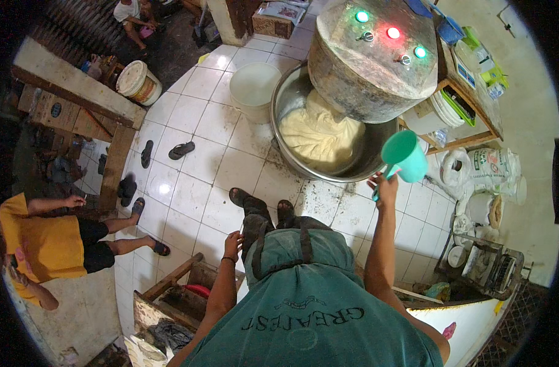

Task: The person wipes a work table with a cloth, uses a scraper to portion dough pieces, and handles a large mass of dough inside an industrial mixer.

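Observation:
My right hand (385,188) grips the handle of a teal plastic measuring jug (413,160), held at the right front rim of a large steel mixer bowl (283,147). Pale dough (321,136) lies heaped and folded in that bowl. Over the bowl's far side stands the mixer's worn metal head (371,73), with lit green and red lamps and knobs on top. At my left side hangs my left hand (233,246), loosely open, holding nothing. The jug's inside cannot be fully seen.
A white tub (253,88) stands left of the bowl. On the left are another person in a yellow shirt (53,238) and loose sandals (181,150). A wooden shelf (469,92) and sacks (493,168) are at right. A wooden cabinet (169,275) stands near my left arm.

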`<state>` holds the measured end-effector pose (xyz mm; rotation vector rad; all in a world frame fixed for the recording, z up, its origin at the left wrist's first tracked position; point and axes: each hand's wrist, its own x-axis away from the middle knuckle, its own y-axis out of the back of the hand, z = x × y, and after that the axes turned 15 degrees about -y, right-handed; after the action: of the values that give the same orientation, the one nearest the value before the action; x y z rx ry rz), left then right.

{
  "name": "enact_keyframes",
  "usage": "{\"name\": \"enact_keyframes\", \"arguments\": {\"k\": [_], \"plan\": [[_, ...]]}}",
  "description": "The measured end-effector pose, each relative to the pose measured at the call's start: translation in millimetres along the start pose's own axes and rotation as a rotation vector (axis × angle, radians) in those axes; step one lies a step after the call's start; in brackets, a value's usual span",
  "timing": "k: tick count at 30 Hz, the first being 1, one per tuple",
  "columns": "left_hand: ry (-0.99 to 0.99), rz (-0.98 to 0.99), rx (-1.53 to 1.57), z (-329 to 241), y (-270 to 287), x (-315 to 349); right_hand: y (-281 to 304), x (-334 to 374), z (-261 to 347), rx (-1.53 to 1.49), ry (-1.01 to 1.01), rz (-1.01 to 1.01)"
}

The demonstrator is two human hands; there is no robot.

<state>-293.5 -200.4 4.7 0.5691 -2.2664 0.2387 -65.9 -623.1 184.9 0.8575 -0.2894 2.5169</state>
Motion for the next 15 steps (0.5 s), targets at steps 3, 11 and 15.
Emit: {"name": "enact_keyframes", "arguments": {"k": [3, 11, 15], "plan": [[0.001, -0.016, 0.01, -7.2, -5.4, 4.9, -6.6, 2.0, -7.7, 0.158, -0.057, 0.055], [0.022, -0.01, -0.008, -0.9, -2.0, 2.7, -8.8, -5.0, 10.6, -0.378, -0.28, 0.462], [0.02, -0.018, -0.01, -1.3, 0.1, 3.7, 0.3, 0.8, 16.7, -0.576, -0.275, 0.423]]}}
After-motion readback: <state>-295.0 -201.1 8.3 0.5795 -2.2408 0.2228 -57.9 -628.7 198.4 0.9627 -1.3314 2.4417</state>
